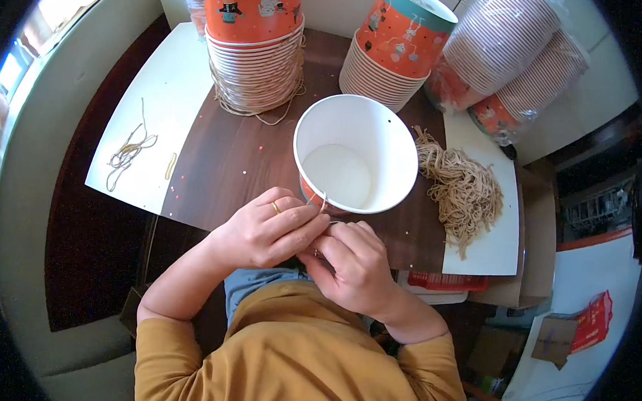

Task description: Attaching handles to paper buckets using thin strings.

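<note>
One dark wooden table [237, 161] carries two white sheets, one at the left [164, 100] and one at the right [495, 237]. Two upright stacks of orange paper tubs [254, 47] stand at the back beside two bagged stacks [513, 58] lying over. One open white tub [355, 153] sits at the near edge, a heap of tan string [461, 189] just beside it. Left hand [269, 230] and right hand [354, 263] meet below the tub, fingers pinched on a thin string loop [324, 200] touching its rim

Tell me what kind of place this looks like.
Probably a small craft or packing worktable: stacks of orange paper cups, a pile of tan string pieces, and both hands, left hand and right hand, working by an open cup.
</note>
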`<state>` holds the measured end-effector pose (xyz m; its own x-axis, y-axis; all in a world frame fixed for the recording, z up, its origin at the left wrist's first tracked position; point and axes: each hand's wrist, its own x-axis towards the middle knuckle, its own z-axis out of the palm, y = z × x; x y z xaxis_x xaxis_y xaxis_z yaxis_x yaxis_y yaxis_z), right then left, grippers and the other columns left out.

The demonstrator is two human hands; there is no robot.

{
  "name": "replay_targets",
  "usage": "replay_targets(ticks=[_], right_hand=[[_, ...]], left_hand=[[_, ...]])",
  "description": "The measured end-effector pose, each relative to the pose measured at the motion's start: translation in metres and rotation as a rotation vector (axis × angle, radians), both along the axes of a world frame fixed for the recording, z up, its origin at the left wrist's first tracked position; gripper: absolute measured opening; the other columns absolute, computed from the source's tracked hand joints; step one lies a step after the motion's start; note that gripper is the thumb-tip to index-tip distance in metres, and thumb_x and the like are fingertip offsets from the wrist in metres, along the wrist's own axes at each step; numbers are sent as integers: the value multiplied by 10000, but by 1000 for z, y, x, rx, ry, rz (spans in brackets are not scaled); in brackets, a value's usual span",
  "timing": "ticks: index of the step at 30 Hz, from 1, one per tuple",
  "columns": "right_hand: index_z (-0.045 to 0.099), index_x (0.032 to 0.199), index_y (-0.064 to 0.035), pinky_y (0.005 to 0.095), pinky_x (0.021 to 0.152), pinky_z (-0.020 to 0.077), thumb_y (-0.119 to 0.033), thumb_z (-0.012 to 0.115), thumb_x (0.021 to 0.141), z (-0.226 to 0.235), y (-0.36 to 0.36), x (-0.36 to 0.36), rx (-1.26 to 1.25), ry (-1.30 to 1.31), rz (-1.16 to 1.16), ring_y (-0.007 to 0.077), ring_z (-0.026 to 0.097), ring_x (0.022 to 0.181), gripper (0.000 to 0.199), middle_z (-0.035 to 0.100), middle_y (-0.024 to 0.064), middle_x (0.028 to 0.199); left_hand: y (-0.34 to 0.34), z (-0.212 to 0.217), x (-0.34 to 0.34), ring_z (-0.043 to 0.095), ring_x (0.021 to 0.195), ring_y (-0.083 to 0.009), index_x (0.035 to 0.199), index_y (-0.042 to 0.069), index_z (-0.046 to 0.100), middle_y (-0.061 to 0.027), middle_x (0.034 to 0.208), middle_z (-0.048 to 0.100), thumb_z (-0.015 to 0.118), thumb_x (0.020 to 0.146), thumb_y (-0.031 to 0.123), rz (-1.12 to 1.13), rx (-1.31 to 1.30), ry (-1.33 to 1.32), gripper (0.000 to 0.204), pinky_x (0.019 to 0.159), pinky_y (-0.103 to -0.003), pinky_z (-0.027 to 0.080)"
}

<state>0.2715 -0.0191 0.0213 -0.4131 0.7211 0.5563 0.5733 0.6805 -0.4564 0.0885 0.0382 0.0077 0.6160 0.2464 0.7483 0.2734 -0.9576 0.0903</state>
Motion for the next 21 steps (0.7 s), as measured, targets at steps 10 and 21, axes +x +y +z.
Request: replay_targets(ticks=[10,21], right_hand=[[632,1029,-62,373,711,439,-102,680,730,46,24,19,144,-203,50,238,556,792,306,570,66,936],[685,951,-82,309,655,365,-109,665,776,10,-5,5,645,-273,-239,142,500,720,177,585,2,942]], left_hand=[[-8,4,-5,607,720,-187,936,-8,640,-109,917,630,662,728,87,-9,121,-22,230,616,-310,477],[-31,-9,-2,593,687,-160,891,47,623,-70,901,664,735,650,28,110,-92,-241,266,582,-303,402]])
